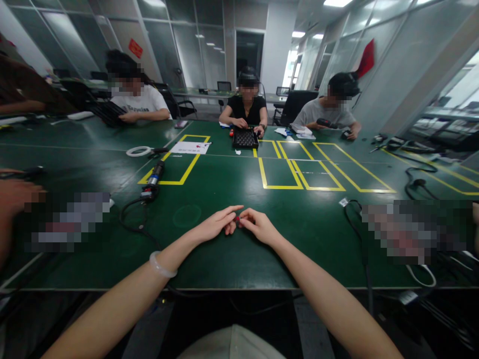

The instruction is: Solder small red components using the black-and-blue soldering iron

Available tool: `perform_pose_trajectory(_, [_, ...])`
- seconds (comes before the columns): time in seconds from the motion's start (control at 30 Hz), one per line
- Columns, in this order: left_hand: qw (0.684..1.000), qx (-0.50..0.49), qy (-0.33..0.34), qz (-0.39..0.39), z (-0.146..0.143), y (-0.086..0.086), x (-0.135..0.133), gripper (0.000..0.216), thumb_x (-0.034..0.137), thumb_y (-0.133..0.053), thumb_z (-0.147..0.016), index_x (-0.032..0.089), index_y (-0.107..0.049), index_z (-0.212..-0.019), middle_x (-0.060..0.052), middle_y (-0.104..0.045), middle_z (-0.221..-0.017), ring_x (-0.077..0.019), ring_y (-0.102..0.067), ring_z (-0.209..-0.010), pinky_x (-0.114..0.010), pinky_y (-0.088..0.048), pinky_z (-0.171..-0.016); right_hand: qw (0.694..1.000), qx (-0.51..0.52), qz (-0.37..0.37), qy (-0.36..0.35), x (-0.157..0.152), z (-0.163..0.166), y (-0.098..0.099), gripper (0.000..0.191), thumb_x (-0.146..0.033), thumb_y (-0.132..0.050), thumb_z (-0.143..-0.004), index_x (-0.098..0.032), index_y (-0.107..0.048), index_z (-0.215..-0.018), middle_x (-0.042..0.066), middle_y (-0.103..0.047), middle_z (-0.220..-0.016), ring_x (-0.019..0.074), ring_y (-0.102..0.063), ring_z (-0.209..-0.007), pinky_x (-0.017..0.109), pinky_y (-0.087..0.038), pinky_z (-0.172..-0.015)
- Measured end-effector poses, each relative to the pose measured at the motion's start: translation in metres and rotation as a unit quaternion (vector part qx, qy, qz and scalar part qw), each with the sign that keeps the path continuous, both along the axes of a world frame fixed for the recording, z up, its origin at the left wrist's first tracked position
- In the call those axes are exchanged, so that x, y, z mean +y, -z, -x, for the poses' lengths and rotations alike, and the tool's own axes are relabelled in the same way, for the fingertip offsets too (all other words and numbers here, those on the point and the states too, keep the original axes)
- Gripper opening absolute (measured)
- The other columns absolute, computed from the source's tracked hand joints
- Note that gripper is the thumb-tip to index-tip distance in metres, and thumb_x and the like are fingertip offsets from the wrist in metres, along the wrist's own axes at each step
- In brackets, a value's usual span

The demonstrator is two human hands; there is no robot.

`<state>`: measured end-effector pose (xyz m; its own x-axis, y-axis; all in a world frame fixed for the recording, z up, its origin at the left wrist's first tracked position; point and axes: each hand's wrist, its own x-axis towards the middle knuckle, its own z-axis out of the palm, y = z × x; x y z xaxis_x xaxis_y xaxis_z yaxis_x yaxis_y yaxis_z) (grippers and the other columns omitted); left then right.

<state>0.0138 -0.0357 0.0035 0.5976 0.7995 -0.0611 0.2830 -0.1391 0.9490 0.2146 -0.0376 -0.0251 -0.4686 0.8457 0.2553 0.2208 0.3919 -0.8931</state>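
Both my hands meet above the green table, close to its front half. Between their fingertips is a small red thing (237, 219) with a dark part, too small to make out its kind. My right hand (259, 227) pinches it between thumb and bent fingers. My left hand (219, 223) holds it from the other side, with one finger stretched over the top and other fingers curled below. A pale bangle (161, 265) circles my left wrist. The fingers largely cover the red thing.
Yellow tape outlines (282, 187) mark the green table (209, 269). A cylindrical black-and-blue tool (154, 174) with a cable lies left, near a white sheet (190, 147). Across, a person handles a black tray (245, 138). Cables (355, 224) run right; a hand (18, 199) enters left.
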Motion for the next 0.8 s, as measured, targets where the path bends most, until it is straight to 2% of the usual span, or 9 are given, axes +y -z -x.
perform_pose_trajectory(0.17, [0.992, 0.029, -0.036, -0.115, 0.0004, 0.0007, -0.0002, 0.039, 0.039, -0.060, -0.085, 0.019, -0.055, -0.118, -0.004, -0.060, -0.095, -0.0142, -0.056, -0.082, -0.024, -0.044, -0.067, 0.998, 0.043, 0.053, 0.004, 0.0039, -0.0025, 0.0018, 0.020, -0.036, -0.051, -0.091, -0.017, -0.057, -0.089, 0.001, -0.065, -0.075, 0.0137, -0.060, -0.072, 0.026, -0.045, -0.072])
perform_pose_trajectory(0.27, [0.986, 0.047, -0.048, -0.150, 0.0000, -0.0023, -0.0014, 0.027, 0.036, -0.059, -0.085, 0.017, -0.059, -0.104, -0.004, -0.063, -0.094, -0.0151, -0.057, -0.084, -0.024, -0.045, -0.069, 0.998, 0.033, 0.055, -0.003, 0.0041, -0.0024, 0.0017, 0.022, -0.037, -0.051, -0.092, -0.017, -0.058, -0.086, 0.001, -0.065, -0.074, 0.0133, -0.059, -0.071, 0.027, -0.044, -0.073])
perform_pose_trajectory(0.37, [0.985, 0.054, -0.063, -0.149, 0.0001, -0.0037, -0.0013, 0.026, 0.038, -0.057, -0.086, 0.017, -0.060, -0.101, -0.005, -0.064, -0.093, -0.0155, -0.059, -0.083, -0.025, -0.045, -0.070, 0.997, 0.055, 0.060, -0.005, 0.0036, -0.0013, 0.0029, 0.021, -0.037, -0.055, -0.089, -0.017, -0.058, -0.093, 0.001, -0.065, -0.077, 0.0129, -0.059, -0.071, 0.026, -0.044, -0.070])
perform_pose_trajectory(0.5, [0.987, 0.057, -0.078, -0.130, 0.0010, -0.0023, 0.0006, 0.030, 0.042, -0.058, -0.086, 0.016, -0.060, -0.100, -0.005, -0.066, -0.093, -0.0156, -0.059, -0.082, -0.025, -0.045, -0.069, 0.996, 0.077, 0.051, -0.009, 0.0035, 0.0001, 0.0055, 0.029, -0.034, -0.068, -0.080, -0.017, -0.056, -0.101, 0.002, -0.066, -0.084, 0.0121, -0.058, -0.070, 0.024, -0.043, -0.064])
perform_pose_trajectory(0.63, [0.989, 0.050, -0.073, -0.114, 0.0022, 0.0006, 0.0022, 0.031, 0.043, -0.056, -0.087, 0.015, -0.059, -0.100, -0.004, -0.065, -0.090, -0.0143, -0.058, -0.077, -0.025, -0.044, -0.068, 0.992, 0.092, 0.077, -0.031, 0.0046, -0.0004, 0.0065, 0.025, -0.039, -0.062, -0.086, -0.016, -0.058, -0.097, 0.004, -0.069, -0.083, 0.0139, -0.062, -0.073, 0.027, -0.047, -0.070])
perform_pose_trajectory(0.8, [0.990, 0.045, -0.060, -0.122, 0.0034, 0.0046, 0.0031, 0.032, 0.044, -0.047, -0.091, 0.015, -0.060, -0.093, -0.002, -0.061, -0.081, -0.0141, -0.057, -0.075, -0.025, -0.044, -0.070, 0.993, 0.086, 0.080, -0.033, 0.0055, -0.0016, 0.0049, 0.033, -0.047, -0.052, -0.091, -0.015, -0.061, -0.092, 0.006, -0.071, -0.081, 0.0154, -0.065, -0.076, 0.030, -0.050, -0.077])
